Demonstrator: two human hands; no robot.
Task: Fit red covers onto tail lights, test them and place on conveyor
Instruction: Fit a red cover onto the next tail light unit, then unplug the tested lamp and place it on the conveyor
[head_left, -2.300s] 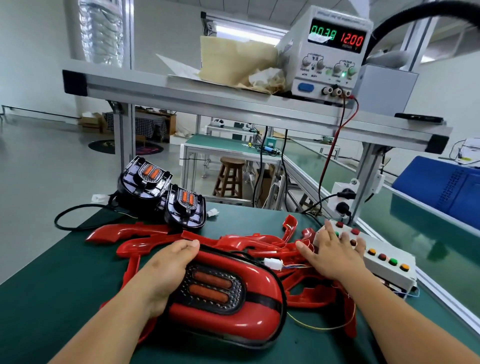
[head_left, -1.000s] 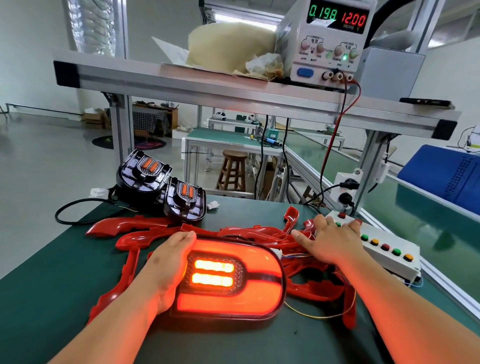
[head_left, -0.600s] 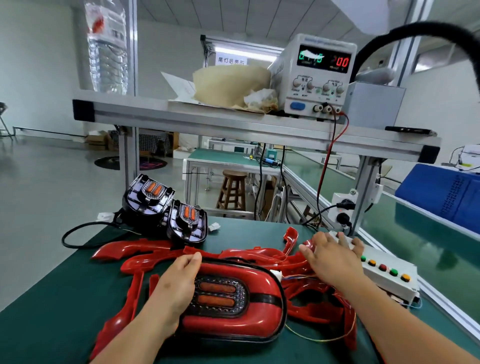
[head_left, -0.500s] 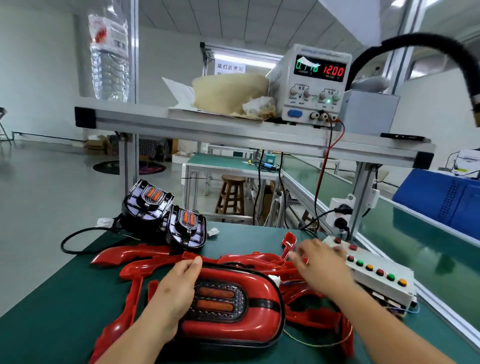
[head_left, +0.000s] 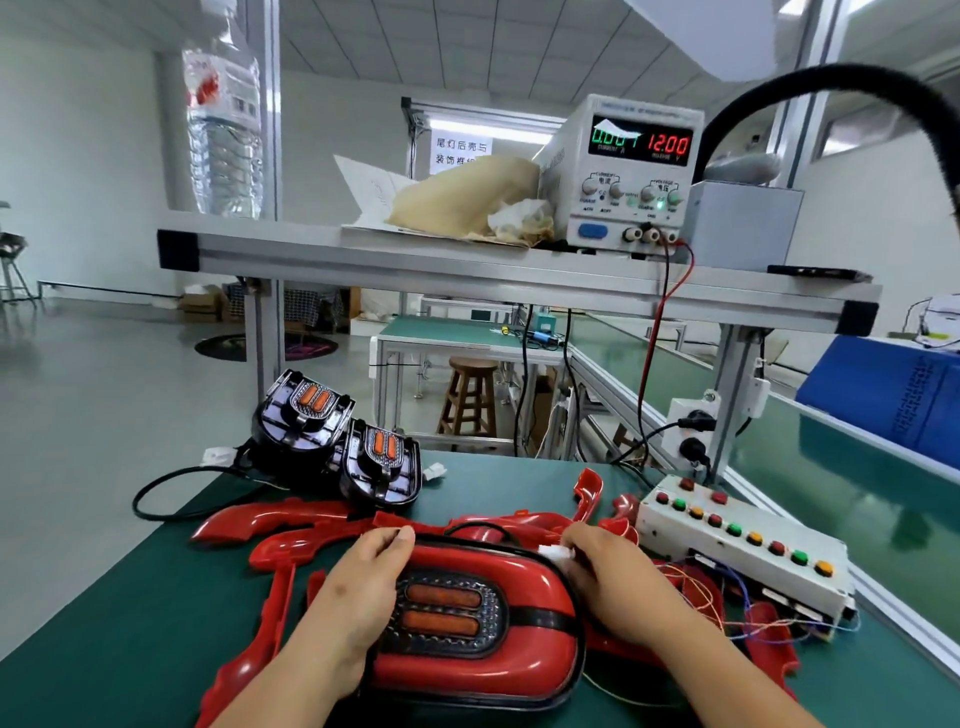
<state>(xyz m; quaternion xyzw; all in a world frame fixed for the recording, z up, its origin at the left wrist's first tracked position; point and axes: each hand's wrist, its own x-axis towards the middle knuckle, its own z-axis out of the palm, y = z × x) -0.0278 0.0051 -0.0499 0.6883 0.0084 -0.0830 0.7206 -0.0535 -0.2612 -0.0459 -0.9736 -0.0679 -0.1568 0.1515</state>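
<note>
Head view shows the left hand (head_left: 358, 590) gripping the red-covered tail light (head_left: 470, 670) near the front edge of the bench (head_left: 104, 597), while the right hand (head_left: 615, 584) pinches its white connector (head_left: 552, 552).

the rounded tail light with a glossy red plastic cover (head_left: 467, 662) lies face up on the green mat (head_left: 130, 623), at the near edge. its lamps are dark: two orange bars sit in a black dotted centre panel, and a black band crosses the red cover on the right. the left hand (head_left: 358, 587) grips its left end, and the right hand (head_left: 608, 577) pinches a small white connector (head_left: 553, 552) at its far right corner. loose red plastic covers (head_left: 291, 519) lie spread behind and beside it, overlapping. two bare black tail lights (head_left: 382, 460) stand tilted, side by side and touching, further back on the left, unlit. the green conveyor belt (head_left: 841, 467) runs along the right.
</note>
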